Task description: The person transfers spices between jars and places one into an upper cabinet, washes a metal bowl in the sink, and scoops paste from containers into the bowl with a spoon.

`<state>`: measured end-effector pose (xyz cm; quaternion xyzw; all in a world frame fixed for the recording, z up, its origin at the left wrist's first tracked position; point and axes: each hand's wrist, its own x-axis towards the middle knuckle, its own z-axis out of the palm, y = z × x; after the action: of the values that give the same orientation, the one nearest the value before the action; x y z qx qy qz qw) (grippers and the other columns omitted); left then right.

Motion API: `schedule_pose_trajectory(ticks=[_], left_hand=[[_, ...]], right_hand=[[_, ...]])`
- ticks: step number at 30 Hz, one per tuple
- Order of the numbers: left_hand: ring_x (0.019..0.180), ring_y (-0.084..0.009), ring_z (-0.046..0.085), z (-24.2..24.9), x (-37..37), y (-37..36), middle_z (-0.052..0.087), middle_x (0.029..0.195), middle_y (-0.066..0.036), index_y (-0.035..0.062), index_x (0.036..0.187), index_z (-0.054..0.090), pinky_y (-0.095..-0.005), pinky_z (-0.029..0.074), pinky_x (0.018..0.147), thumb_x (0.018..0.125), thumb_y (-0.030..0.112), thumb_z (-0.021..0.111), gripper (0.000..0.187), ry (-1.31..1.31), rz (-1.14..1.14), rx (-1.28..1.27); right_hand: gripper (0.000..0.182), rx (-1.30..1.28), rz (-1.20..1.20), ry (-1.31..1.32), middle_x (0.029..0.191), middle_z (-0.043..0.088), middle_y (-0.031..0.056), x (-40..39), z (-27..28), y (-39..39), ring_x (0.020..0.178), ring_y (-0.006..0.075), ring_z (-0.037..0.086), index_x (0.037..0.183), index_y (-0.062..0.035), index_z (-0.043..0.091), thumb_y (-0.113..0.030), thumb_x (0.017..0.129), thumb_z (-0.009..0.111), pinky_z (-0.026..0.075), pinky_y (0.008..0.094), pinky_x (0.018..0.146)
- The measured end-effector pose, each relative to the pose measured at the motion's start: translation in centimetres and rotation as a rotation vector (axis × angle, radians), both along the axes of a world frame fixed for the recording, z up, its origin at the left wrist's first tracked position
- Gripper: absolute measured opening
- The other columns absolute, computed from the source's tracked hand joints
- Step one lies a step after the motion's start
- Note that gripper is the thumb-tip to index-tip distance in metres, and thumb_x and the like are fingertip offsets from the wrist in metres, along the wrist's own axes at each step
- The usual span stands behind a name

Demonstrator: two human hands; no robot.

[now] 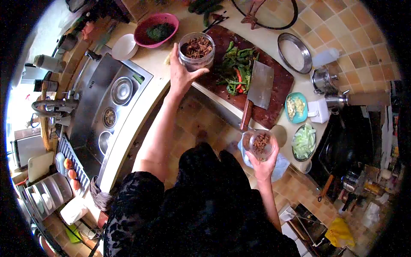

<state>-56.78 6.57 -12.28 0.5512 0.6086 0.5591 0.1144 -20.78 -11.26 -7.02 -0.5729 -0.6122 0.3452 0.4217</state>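
Note:
My left hand (183,73) is wrapped round a clear round container (198,50) of brown dried pieces, over the counter's edge. In my right hand (263,163) is a smaller clear container (262,144) with similar brown pieces, held below the cutting board's lower corner. The dark red cutting board (278,77) lies between and beyond the hands. On it are green peppers (235,64) with a few red ones, and a cleaver (261,85) whose wooden handle points toward me.
A sink (92,92) is at the left, with a pink bowl (169,19) and a white bowl (125,47) behind it. Right of the board are a turquoise dish (296,108), a bowl of pale green slices (304,142), a metal plate (294,52) and a black stove (342,137).

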Motion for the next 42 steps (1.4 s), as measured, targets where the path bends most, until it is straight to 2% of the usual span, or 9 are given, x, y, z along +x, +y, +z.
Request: schedule_pose_trajectory(ticks=[3, 5, 8, 11, 19, 23, 29, 36, 42], left_hand=[[0.138, -0.0351, 0.041, -0.4, -1.0, -3.5, 0.036, 0.148, -0.026, -0.0038, 0.153, 0.013, -0.0449, 0.034, 0.116, 0.066, 0.033, 0.094, 0.125, -0.107, 0.088, -0.059], [0.135, -0.0312, 0.043, -1.1, 0.0, -7.9, 0.041, 0.144, -0.022, -0.0013, 0.155, 0.012, -0.0430, 0.038, 0.111, 0.091, 0.030, 0.074, 0.094, -0.440, -0.014, -0.173], [0.144, -0.0300, 0.035, 0.7, 2.4, -15.6, 0.034, 0.156, -0.017, 0.0054, 0.158, 0.013, -0.0442, 0.031, 0.117, 0.098, 0.069, 0.036, 0.090, -0.858, -0.406, -0.634], [0.142, -0.0316, 0.038, 1.2, 3.2, -20.5, 0.034, 0.156, -0.015, 0.0128, 0.159, 0.014, -0.0527, 0.031, 0.117, 0.085, 0.079, 0.045, 0.104, -1.523, -0.626, -0.665], [0.136, -0.0286, 0.047, 2.1, -2.2, -26.4, 0.046, 0.149, -0.013, 0.0070, 0.149, 0.038, -0.0486, 0.040, 0.113, 0.094, 0.067, 0.050, 0.082, -1.825, -0.494, -0.606], [0.132, -0.0284, 0.050, 0.2, -2.6, -28.9, 0.050, 0.145, -0.013, 0.0129, 0.149, 0.039, -0.0480, 0.042, 0.112, 0.088, 0.072, 0.055, 0.086, -1.704, -0.362, -0.468], [0.134, -0.0354, 0.049, -4.4, -4.2, -36.0, 0.042, 0.151, -0.014, 0.0181, 0.153, 0.029, -0.0574, 0.046, 0.106, 0.079, 0.072, 0.066, 0.099, -1.530, -0.231, -0.228], [0.137, -0.0365, 0.044, -10.3, 1.1, -49.6, 0.039, 0.152, -0.012, 0.0222, 0.154, 0.027, -0.0624, 0.042, 0.107, 0.071, 0.076, 0.069, 0.107, -1.551, -0.081, -0.201], [0.136, -0.0313, 0.044, -19.2, 8.3, -57.7, 0.040, 0.150, -0.010, 0.0229, 0.152, 0.027, -0.0598, 0.038, 0.110, 0.080, 0.061, 0.074, 0.094, -1.673, 0.267, -0.286]], right_hand=[[0.101, 0.025, 0.096, 0.086, 0.141, 0.047, 0.0171, -4.1, 0.4, 1.1, 0.130, 0.0294, 0.049, 0.146, 0.0004, 0.035, -0.012, 0.064, 0.093, 0.039, 0.0421, 0.112], [0.101, 0.027, 0.180, 0.104, 0.141, 0.048, 0.0174, -6.4, 1.3, 1.6, 0.128, 0.0295, 0.051, 0.146, 0.0005, 0.035, -0.012, 0.064, 0.094, 0.041, 0.0421, 0.111], [0.102, 0.083, 0.281, -0.019, 0.137, 0.052, 0.0182, -10.5, 0.7, 1.4, 0.125, 0.0329, 0.053, 0.145, -0.0011, 0.036, -0.018, 0.063, 0.094, 0.043, 0.0440, 0.108], [0.108, 0.155, 0.477, -0.192, 0.137, 0.051, 0.0205, -14.9, -1.0, 0.6, 0.127, 0.0375, 0.050, 0.148, -0.0004, 0.032, -0.030, 0.065, 0.094, 0.040, 0.0466, 0.108], [0.123, 0.192, 0.720, -0.081, 0.149, 0.040, 0.0263, -22.1, -4.2, -1.9, 0.135, 0.0419, 0.043, 0.155, 0.0010, 0.012, -0.067, 0.073, 0.074, 0.035, 0.0505, 0.113], [0.112, 0.175, 0.784, -0.050, 0.151, 0.040, 0.0246, -22.5, -3.2, -2.1, 0.136, 0.0401, 0.044, 0.154, 0.0006, 0.022, -0.070, 0.079, 0.066, 0.036, 0.0492, 0.112], [0.037, 0.296, 0.396, -0.662, 0.124, 0.052, 0.0169, -21.9, -5.4, -0.2, 0.111, 0.0342, 0.059, 0.126, -0.0039, 0.057, -0.004, 0.090, 0.067, 0.052, 0.0424, 0.089], [0.015, 0.451, 0.528, -0.883, 0.104, 0.053, 0.0168, -19.1, -12.4, 0.5, 0.094, 0.0356, 0.060, 0.099, -0.0037, 0.057, -0.001, 0.087, 0.064, 0.053, 0.0448, 0.080], [0.013, 0.030, 0.665, -0.356, 0.099, 0.057, 0.0135, -19.5, -16.2, -12.6, 0.086, 0.0292, 0.061, 0.099, -0.0057, 0.061, -0.002, 0.086, 0.065, 0.051, 0.0384, 0.072]])
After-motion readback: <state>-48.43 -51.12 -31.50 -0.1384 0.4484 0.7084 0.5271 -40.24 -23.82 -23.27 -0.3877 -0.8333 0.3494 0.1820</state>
